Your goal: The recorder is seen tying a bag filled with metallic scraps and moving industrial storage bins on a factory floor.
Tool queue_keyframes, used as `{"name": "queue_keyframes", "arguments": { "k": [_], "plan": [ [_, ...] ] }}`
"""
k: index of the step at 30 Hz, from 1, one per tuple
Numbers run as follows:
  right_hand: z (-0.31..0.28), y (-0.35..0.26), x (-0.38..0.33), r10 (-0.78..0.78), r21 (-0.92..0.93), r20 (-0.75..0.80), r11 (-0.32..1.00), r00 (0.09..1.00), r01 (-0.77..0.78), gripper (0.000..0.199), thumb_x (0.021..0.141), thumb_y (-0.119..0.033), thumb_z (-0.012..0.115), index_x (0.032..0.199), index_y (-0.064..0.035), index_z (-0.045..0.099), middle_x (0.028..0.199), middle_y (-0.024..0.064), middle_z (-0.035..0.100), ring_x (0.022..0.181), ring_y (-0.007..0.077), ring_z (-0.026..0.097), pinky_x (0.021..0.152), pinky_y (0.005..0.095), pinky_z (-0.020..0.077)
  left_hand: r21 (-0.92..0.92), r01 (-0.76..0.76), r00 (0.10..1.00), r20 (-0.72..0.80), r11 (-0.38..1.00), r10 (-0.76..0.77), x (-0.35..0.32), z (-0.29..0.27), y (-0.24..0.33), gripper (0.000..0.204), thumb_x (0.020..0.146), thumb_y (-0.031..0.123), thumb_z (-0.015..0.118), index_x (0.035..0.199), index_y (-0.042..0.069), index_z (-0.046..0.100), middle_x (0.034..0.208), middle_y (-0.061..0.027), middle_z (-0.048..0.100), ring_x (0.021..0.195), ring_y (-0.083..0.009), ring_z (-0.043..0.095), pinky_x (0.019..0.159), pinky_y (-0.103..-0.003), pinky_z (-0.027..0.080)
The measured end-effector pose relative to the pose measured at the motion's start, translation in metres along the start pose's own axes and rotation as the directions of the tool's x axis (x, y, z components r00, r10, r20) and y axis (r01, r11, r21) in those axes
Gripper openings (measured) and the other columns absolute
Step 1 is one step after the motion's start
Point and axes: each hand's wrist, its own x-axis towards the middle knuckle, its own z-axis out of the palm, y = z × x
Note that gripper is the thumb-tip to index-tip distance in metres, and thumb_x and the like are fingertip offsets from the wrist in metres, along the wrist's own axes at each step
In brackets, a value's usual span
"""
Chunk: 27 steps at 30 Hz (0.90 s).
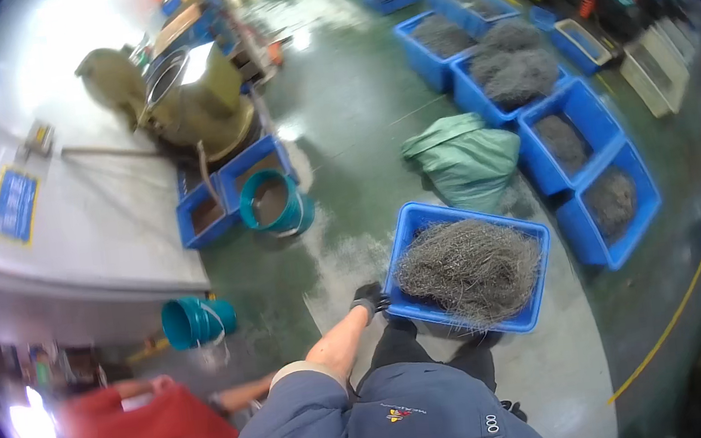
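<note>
My left hand [371, 298], in a dark glove, is at the left side of a blue bin [542, 271], its fingers bent at the rim. The bin is heaped with a tangled mass of thin grey metal wire [473, 270], and some strands stick out over the near rim. A dark shape [513, 411] by my right hip may be my gloved right hand; its fingers cannot be made out.
Right of the bin stand several blue bins [566, 103] of grey wire and a green sack [469, 158]. Teal buckets [303, 216], blue trays [204, 227] and an olive-coloured machine [199, 106] are at left. A person in red [146, 437] stands close on my left, blurred.
</note>
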Motion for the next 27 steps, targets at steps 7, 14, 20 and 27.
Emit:
{"name": "queue_keyframes", "arguments": {
  "k": [7, 14, 20, 27],
  "plan": [
    [0.086, 0.006, -0.083, 0.215, 0.196, 0.140, 0.951, 0.966, -0.240, 0.063, 0.089, -0.061, 0.031, 0.069, -0.0043, 0.050, 0.046, 0.0074, 0.042, 0.039, 0.0230, 0.040, 0.036, 0.0319, 0.0285, 0.139, 0.069, 0.997, 0.012, 0.988, -0.072, 0.040, -0.106, 0.055, 0.038, 0.092, 0.035, 0.045, 0.112, 0.003, 0.046, 0.101, -0.0231, 0.060, 0.081, -0.0339, 0.063, 0.066, -0.042, 0.055],
    [0.183, 0.057, -0.083, 0.106, 0.373, 0.147, 0.915, 0.983, -0.154, 0.027, 0.088, -0.025, 0.038, 0.065, -0.0113, 0.044, 0.052, 0.0070, 0.044, 0.040, 0.0196, 0.045, 0.037, 0.0296, 0.0342, 0.144, -0.074, 0.985, 0.167, 0.987, 0.050, 0.019, -0.116, 0.124, 0.045, 0.094, 0.035, 0.040, 0.123, 0.001, 0.041, 0.111, -0.0232, 0.057, 0.091, -0.0360, 0.061, 0.076, -0.044, 0.052],
    [0.198, 0.177, 0.002, -0.486, -0.492, 0.267, 0.674, 0.832, 0.551, 0.015, 0.087, -0.019, 0.048, 0.075, -0.0095, 0.047, 0.060, 0.0091, 0.052, 0.046, 0.0194, 0.050, 0.038, 0.0319, 0.0362, 0.063, 0.057, 0.979, 0.192, 0.996, -0.069, 0.093, -0.159, 0.185, 0.036, 0.094, 0.034, 0.042, 0.115, 0.005, 0.047, 0.097, -0.0182, 0.059, 0.080, -0.0300, 0.059, 0.070, -0.041, 0.051],
    [0.358, 0.182, -0.132, 0.299, 0.137, -0.081, 0.948, 0.951, -0.287, 0.053, 0.083, -0.056, 0.052, 0.117, -0.0146, 0.048, 0.107, 0.0104, 0.063, 0.100, 0.0214, 0.061, 0.068, 0.0346, 0.0517, 0.245, 0.139, 0.960, 0.203, 0.959, -0.191, 0.178, -0.189, 0.319, 0.055, 0.090, 0.048, 0.042, 0.131, 0.012, 0.037, 0.138, -0.0161, 0.037, 0.129, -0.0271, 0.033, 0.109, -0.040, 0.022]
  ]
}}
